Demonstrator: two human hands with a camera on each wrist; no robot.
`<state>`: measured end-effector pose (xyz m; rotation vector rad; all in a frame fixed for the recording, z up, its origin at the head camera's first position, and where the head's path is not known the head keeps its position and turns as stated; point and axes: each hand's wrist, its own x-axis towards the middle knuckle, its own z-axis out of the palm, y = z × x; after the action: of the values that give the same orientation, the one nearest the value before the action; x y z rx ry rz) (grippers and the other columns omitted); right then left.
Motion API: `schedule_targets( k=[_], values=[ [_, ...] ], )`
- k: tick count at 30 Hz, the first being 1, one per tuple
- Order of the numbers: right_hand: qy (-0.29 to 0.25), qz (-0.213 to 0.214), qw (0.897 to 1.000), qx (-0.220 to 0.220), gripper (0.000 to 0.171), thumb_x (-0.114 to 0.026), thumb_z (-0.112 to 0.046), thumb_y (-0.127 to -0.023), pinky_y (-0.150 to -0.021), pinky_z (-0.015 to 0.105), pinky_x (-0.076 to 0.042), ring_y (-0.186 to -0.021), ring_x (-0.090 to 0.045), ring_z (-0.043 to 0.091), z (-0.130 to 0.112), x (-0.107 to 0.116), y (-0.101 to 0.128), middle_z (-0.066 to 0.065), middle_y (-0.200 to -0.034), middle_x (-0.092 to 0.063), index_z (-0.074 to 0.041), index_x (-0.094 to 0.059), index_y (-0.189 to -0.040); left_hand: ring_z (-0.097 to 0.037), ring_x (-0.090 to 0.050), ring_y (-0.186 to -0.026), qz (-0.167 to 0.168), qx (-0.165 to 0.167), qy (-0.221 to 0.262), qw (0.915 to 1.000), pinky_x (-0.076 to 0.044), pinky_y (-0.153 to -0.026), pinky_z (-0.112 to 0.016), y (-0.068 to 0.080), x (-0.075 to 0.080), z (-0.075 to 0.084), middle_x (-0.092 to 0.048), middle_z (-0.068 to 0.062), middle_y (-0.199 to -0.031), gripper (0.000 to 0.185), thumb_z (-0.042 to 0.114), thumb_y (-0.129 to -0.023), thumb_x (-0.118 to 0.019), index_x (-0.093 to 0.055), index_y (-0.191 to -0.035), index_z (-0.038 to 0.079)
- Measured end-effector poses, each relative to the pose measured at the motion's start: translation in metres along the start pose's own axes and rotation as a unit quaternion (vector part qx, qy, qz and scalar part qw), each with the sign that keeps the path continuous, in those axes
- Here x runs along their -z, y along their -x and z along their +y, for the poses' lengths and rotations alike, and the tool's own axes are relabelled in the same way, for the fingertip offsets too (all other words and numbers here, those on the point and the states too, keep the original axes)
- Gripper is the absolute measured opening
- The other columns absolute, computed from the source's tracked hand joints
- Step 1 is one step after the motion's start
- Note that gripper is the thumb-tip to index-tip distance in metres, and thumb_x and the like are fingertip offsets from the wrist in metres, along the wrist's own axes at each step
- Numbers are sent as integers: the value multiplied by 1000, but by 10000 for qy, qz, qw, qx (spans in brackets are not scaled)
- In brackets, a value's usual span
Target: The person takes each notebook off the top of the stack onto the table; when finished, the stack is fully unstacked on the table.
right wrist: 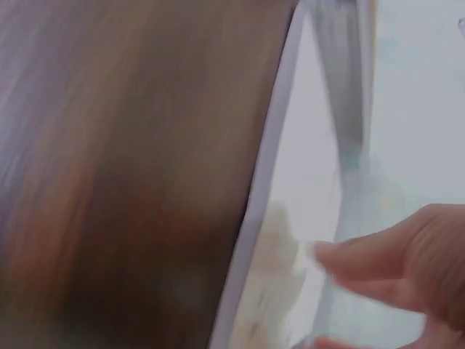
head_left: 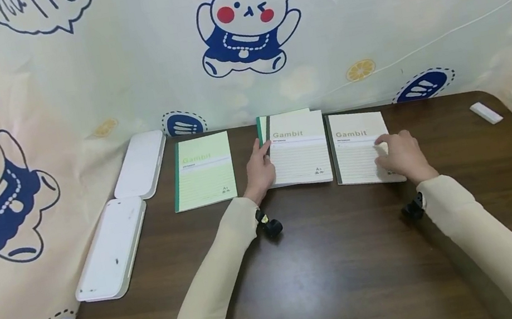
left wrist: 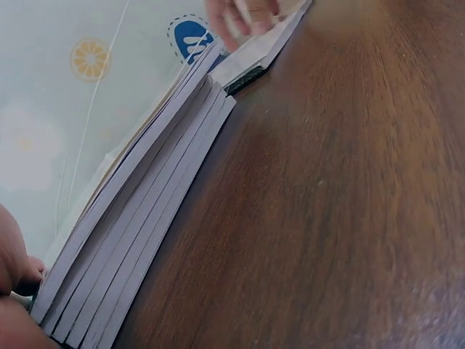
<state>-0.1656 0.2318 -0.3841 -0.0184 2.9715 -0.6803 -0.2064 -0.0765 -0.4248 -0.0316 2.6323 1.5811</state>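
Observation:
A stack of several notebooks lies at the middle of the table's back, a white one with a dark spine on top and a green spine showing beneath. My left hand holds the stack at its left, spine side. In the left wrist view the upper part of the stack bows up from the layers under it. My right hand hovers over the right part of another white notebook, fingers loosely bent with nothing between them; the right wrist view shows fingertips close above its cover.
Left of the stack lies a green-tinted notebook. Two white flat cases stand end to end along the table's left edge. A small white block sits at the back right. A patterned cloth rises behind the table.

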Motion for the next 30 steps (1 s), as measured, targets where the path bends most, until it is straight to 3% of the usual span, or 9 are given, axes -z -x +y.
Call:
schedule_targets(
  k=[3,8,11,14,16,21,26,28,30],
  values=[
    [-634,299,9958,594,37,-63,-13,-89,-94,57,-44,-110,-55,48,-21,-9,-6,33,-116,-59,2,-59,-123,-20,-14,-150,-12,-10,-56,10000,-19,-122,-38,-2,1,-2,-12,-1,-164,48,7,-103,-32,-36,-150,15],
    [-1743,-595,9799,768,48,-63,-26,-93,-87,49,-53,-107,-62,40,-62,-29,-16,26,-131,-56,-8,-52,-136,-19,-14,-150,-76,47,-88,9999,-18,-122,-37,-1,2,-4,-11,-1,-164,49,10,-104,-31,-29,-152,13],
    [-1558,-853,9813,745,56,-65,-29,-92,-89,44,-47,-93,-57,33,-77,-39,-21,23,-136,-53,-10,-48,-141,-20,-13,-150,-125,54,-117,9998,-16,-122,-36,1,4,-4,-11,-2,-164,50,11,-104,-31,-26,-153,10],
    [-1454,-801,9835,724,58,-68,-25,-90,-89,43,-41,-78,-48,30,-84,-45,-25,21,-143,-49,-8,-48,-142,-20,-13,-150,-132,50,-164,9998,-16,-122,-36,1,6,-4,-13,-2,-164,50,12,-104,-32,-27,-153,11],
    [-1447,-725,9844,694,59,-69,-23,-89,-89,43,-40,-77,-47,29,-85,-46,-26,20,-144,-48,-7,-48,-142,-19,-14,-150,-124,43,-177,9998,-17,-122,-36,0,7,-4,-14,-1,-164,49,13,-104,-32,-27,-153,12],
    [-1523,-709,9835,677,59,-69,-22,-89,-92,44,-38,-98,-49,31,-87,-44,-27,20,-147,-45,-7,-48,-142,-19,-14,-150,-113,-7,-187,9998,-17,-122,-36,0,7,-4,-14,-2,-164,49,13,-104,-32,-27,-153,12],
    [-1634,-590,9833,549,58,-69,-19,-88,-105,51,-40,-128,-46,38,-82,-42,-27,21,-147,-45,-6,-49,-141,-18,-12,-151,-201,-15,-4,9998,-16,-123,-36,1,7,-3,-12,-1,-164,49,14,-104,-31,-26,-153,13],
    [-1768,-507,9821,397,57,-70,-15,-87,-101,51,-43,-130,-45,38,-78,-39,-27,23,-142,-48,-5,-50,-140,-18,-11,-151,-233,-21,54,9997,-15,-123,-37,3,7,-3,-12,0,-164,50,13,-104,-31,-26,-154,13],
    [-1996,-422,9787,219,55,-70,-11,-87,-91,44,-46,-120,-47,35,-74,-37,-29,24,-136,-50,-4,-52,-138,-18,-12,-151,-238,-45,5,9997,-16,-123,-37,4,7,-5,-12,-1,-164,50,12,-103,-31,-26,-154,13]
  ],
)
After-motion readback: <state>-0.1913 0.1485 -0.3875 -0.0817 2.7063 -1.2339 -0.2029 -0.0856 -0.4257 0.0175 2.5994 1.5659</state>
